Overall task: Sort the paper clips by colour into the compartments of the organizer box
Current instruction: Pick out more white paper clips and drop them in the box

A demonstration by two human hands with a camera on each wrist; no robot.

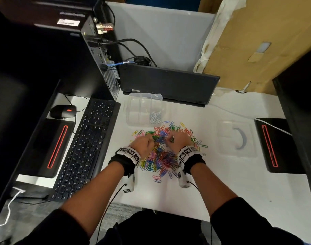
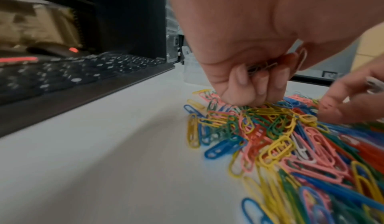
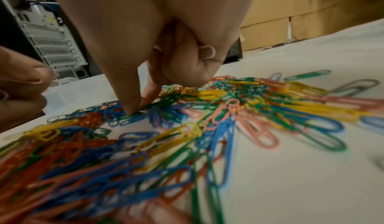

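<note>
A heap of coloured paper clips (image 1: 161,152) sprawls across the white desk (image 1: 239,183) in front of me, their long axes pointing every which way; beyond it sits the clear organizer box (image 1: 145,109), a cluster of white clips (image 1: 155,117) in its near right compartment; my left hand (image 1: 144,144) is curled over the heap's left side, fingers (image 2: 261,83) closed round a bunch of pale clips; my right hand (image 1: 179,140) pinches down into the heap with thumb and forefinger, a white clip (image 3: 206,51) tucked under its curled fingers; the box's clear lid (image 1: 236,138) lies to the right, a black keyboard (image 1: 84,149) to the left.
</note>
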